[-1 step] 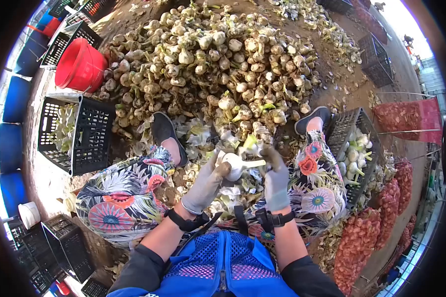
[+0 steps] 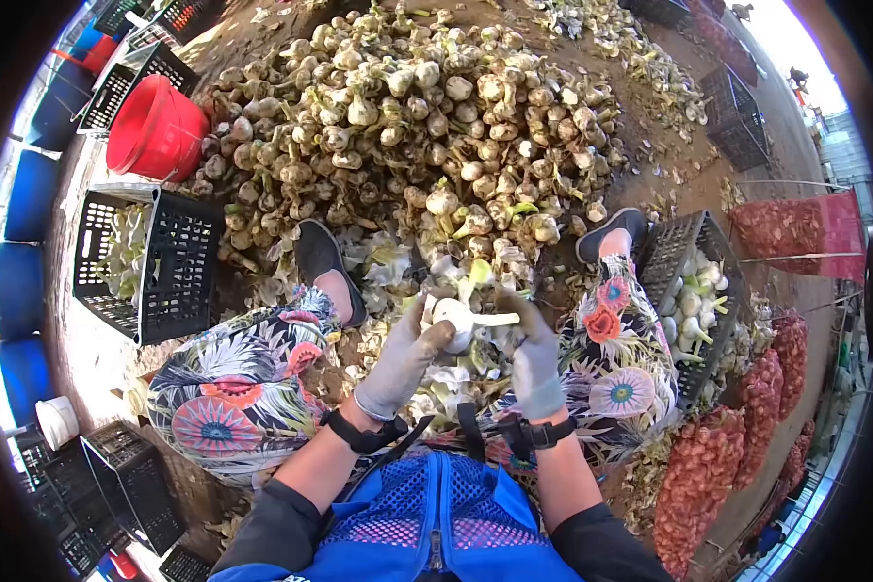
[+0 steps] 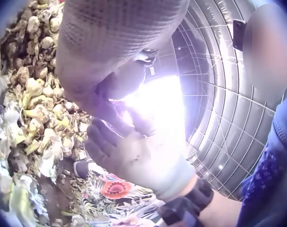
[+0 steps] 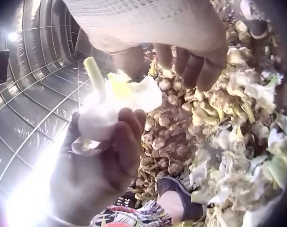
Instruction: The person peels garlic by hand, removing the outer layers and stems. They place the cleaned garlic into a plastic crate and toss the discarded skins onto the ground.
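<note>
One pale bulb [image 2: 453, 313] is gripped by the curled fingers and thumb of the gloved left hand [image 2: 393, 364], and its stem [image 2: 496, 319] is pointed toward the right hand [image 2: 536, 366]. There, the fingers are loosely bent and parted from the thumb; nothing is seen gripped by them, though whether the loose skin [image 4: 145, 92] beside the bulb is touched cannot be told. By its look, the bulb may be judged light and firm, the stem fairly stiff, the outer layers papery and easily torn; since its smooth sides could slip, it is best held round its widest part. Skins [image 2: 388, 260] are strewn below, between the shoes [image 2: 325, 262]. Farther out, a pile [image 2: 398, 126] is heaped, the left crate [image 2: 179, 262] and right crate [image 2: 662, 254] are part filled, and a bucket [image 2: 179, 136] and sacks [image 2: 698, 485] are set.
</note>
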